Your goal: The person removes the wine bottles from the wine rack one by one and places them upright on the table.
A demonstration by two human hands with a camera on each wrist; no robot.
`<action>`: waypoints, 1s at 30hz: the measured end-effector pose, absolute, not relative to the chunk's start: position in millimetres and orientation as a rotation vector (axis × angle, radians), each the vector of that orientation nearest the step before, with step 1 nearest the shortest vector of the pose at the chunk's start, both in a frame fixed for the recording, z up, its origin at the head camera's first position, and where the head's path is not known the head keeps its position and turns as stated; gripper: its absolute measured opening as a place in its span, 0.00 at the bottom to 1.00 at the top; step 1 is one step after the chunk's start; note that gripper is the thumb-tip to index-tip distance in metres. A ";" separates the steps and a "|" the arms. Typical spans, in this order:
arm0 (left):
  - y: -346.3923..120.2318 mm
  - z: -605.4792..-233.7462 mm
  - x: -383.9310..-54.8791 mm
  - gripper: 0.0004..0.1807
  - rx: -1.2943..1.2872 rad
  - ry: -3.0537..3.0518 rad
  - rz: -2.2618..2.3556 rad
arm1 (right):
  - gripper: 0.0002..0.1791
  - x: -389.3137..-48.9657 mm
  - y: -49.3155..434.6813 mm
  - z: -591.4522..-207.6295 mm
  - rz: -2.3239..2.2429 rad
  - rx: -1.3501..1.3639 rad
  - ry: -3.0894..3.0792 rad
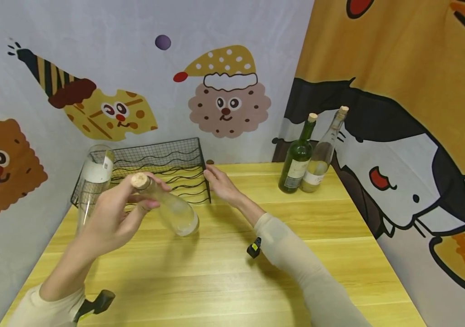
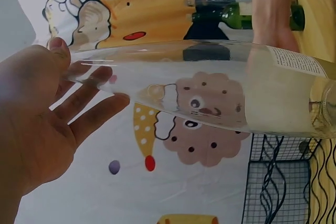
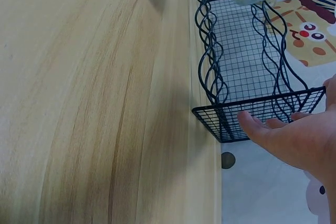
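Black rack (image 1: 167, 151) cradles one bottle (image 1: 95, 175); left hand (image 1: 114, 217) holds another bottle (image 1: 178, 215).

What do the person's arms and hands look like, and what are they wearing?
The left hand and right hand are bare, with no gloves. Both arms wear long, plain cream sleeves: left sleeve, right sleeve. By each cuff is a small, blocky black wrist camera with a bit of yellow.

Bottle (image 1: 177, 214): clear glass, cork-stoppered, pale-labelled; held tilted above the worktop (image 1: 216, 277), base lower than neck. Rack (image 1: 162, 156): black wire mesh, wavy cross-wires; positioned at worktop's back-left corner.
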State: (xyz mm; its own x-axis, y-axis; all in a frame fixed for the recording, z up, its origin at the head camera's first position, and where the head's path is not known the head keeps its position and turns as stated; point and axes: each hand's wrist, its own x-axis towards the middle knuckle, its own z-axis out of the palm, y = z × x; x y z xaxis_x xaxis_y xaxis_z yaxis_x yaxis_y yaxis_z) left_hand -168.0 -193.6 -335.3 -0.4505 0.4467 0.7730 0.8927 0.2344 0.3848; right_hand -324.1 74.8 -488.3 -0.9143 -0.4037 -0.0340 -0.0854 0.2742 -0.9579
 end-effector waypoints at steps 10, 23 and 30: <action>-182.4 -345.3 -172.8 0.23 -1.161 -2.178 -1.191 | 0.38 -324.3 75.2 -488.8 -1.692 -0.453 2.266; -177.2 -352.1 -177.4 0.23 -1.165 -2.269 -1.201 | 0.40 -327.8 75.8 -489.2 -1.693 -0.482 2.269; -174.2 -356.0 -178.2 0.24 -1.176 -2.281 -1.211 | 0.41 -327.9 74.7 -491.6 -1.695 -0.470 2.276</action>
